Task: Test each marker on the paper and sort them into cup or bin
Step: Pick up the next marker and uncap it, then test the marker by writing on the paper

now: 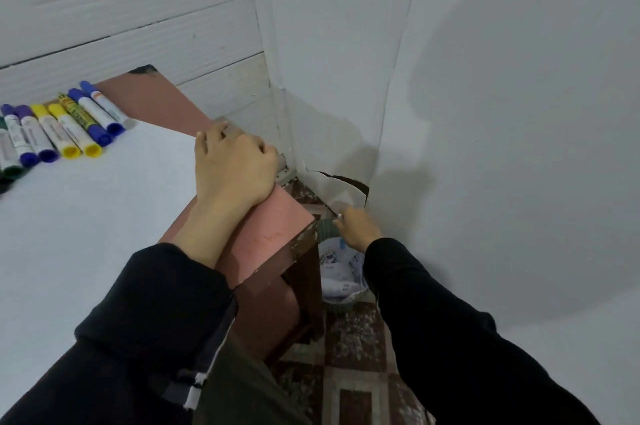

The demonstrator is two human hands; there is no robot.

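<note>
The left hand (232, 161) rested curled over the counter (277, 227) edge, holding nothing. The right hand (356, 227) gripped a marker (341, 216) above the bin (341, 272) on the floor. Other markers (62, 128) lay in a row on the paper (86, 216).
</note>
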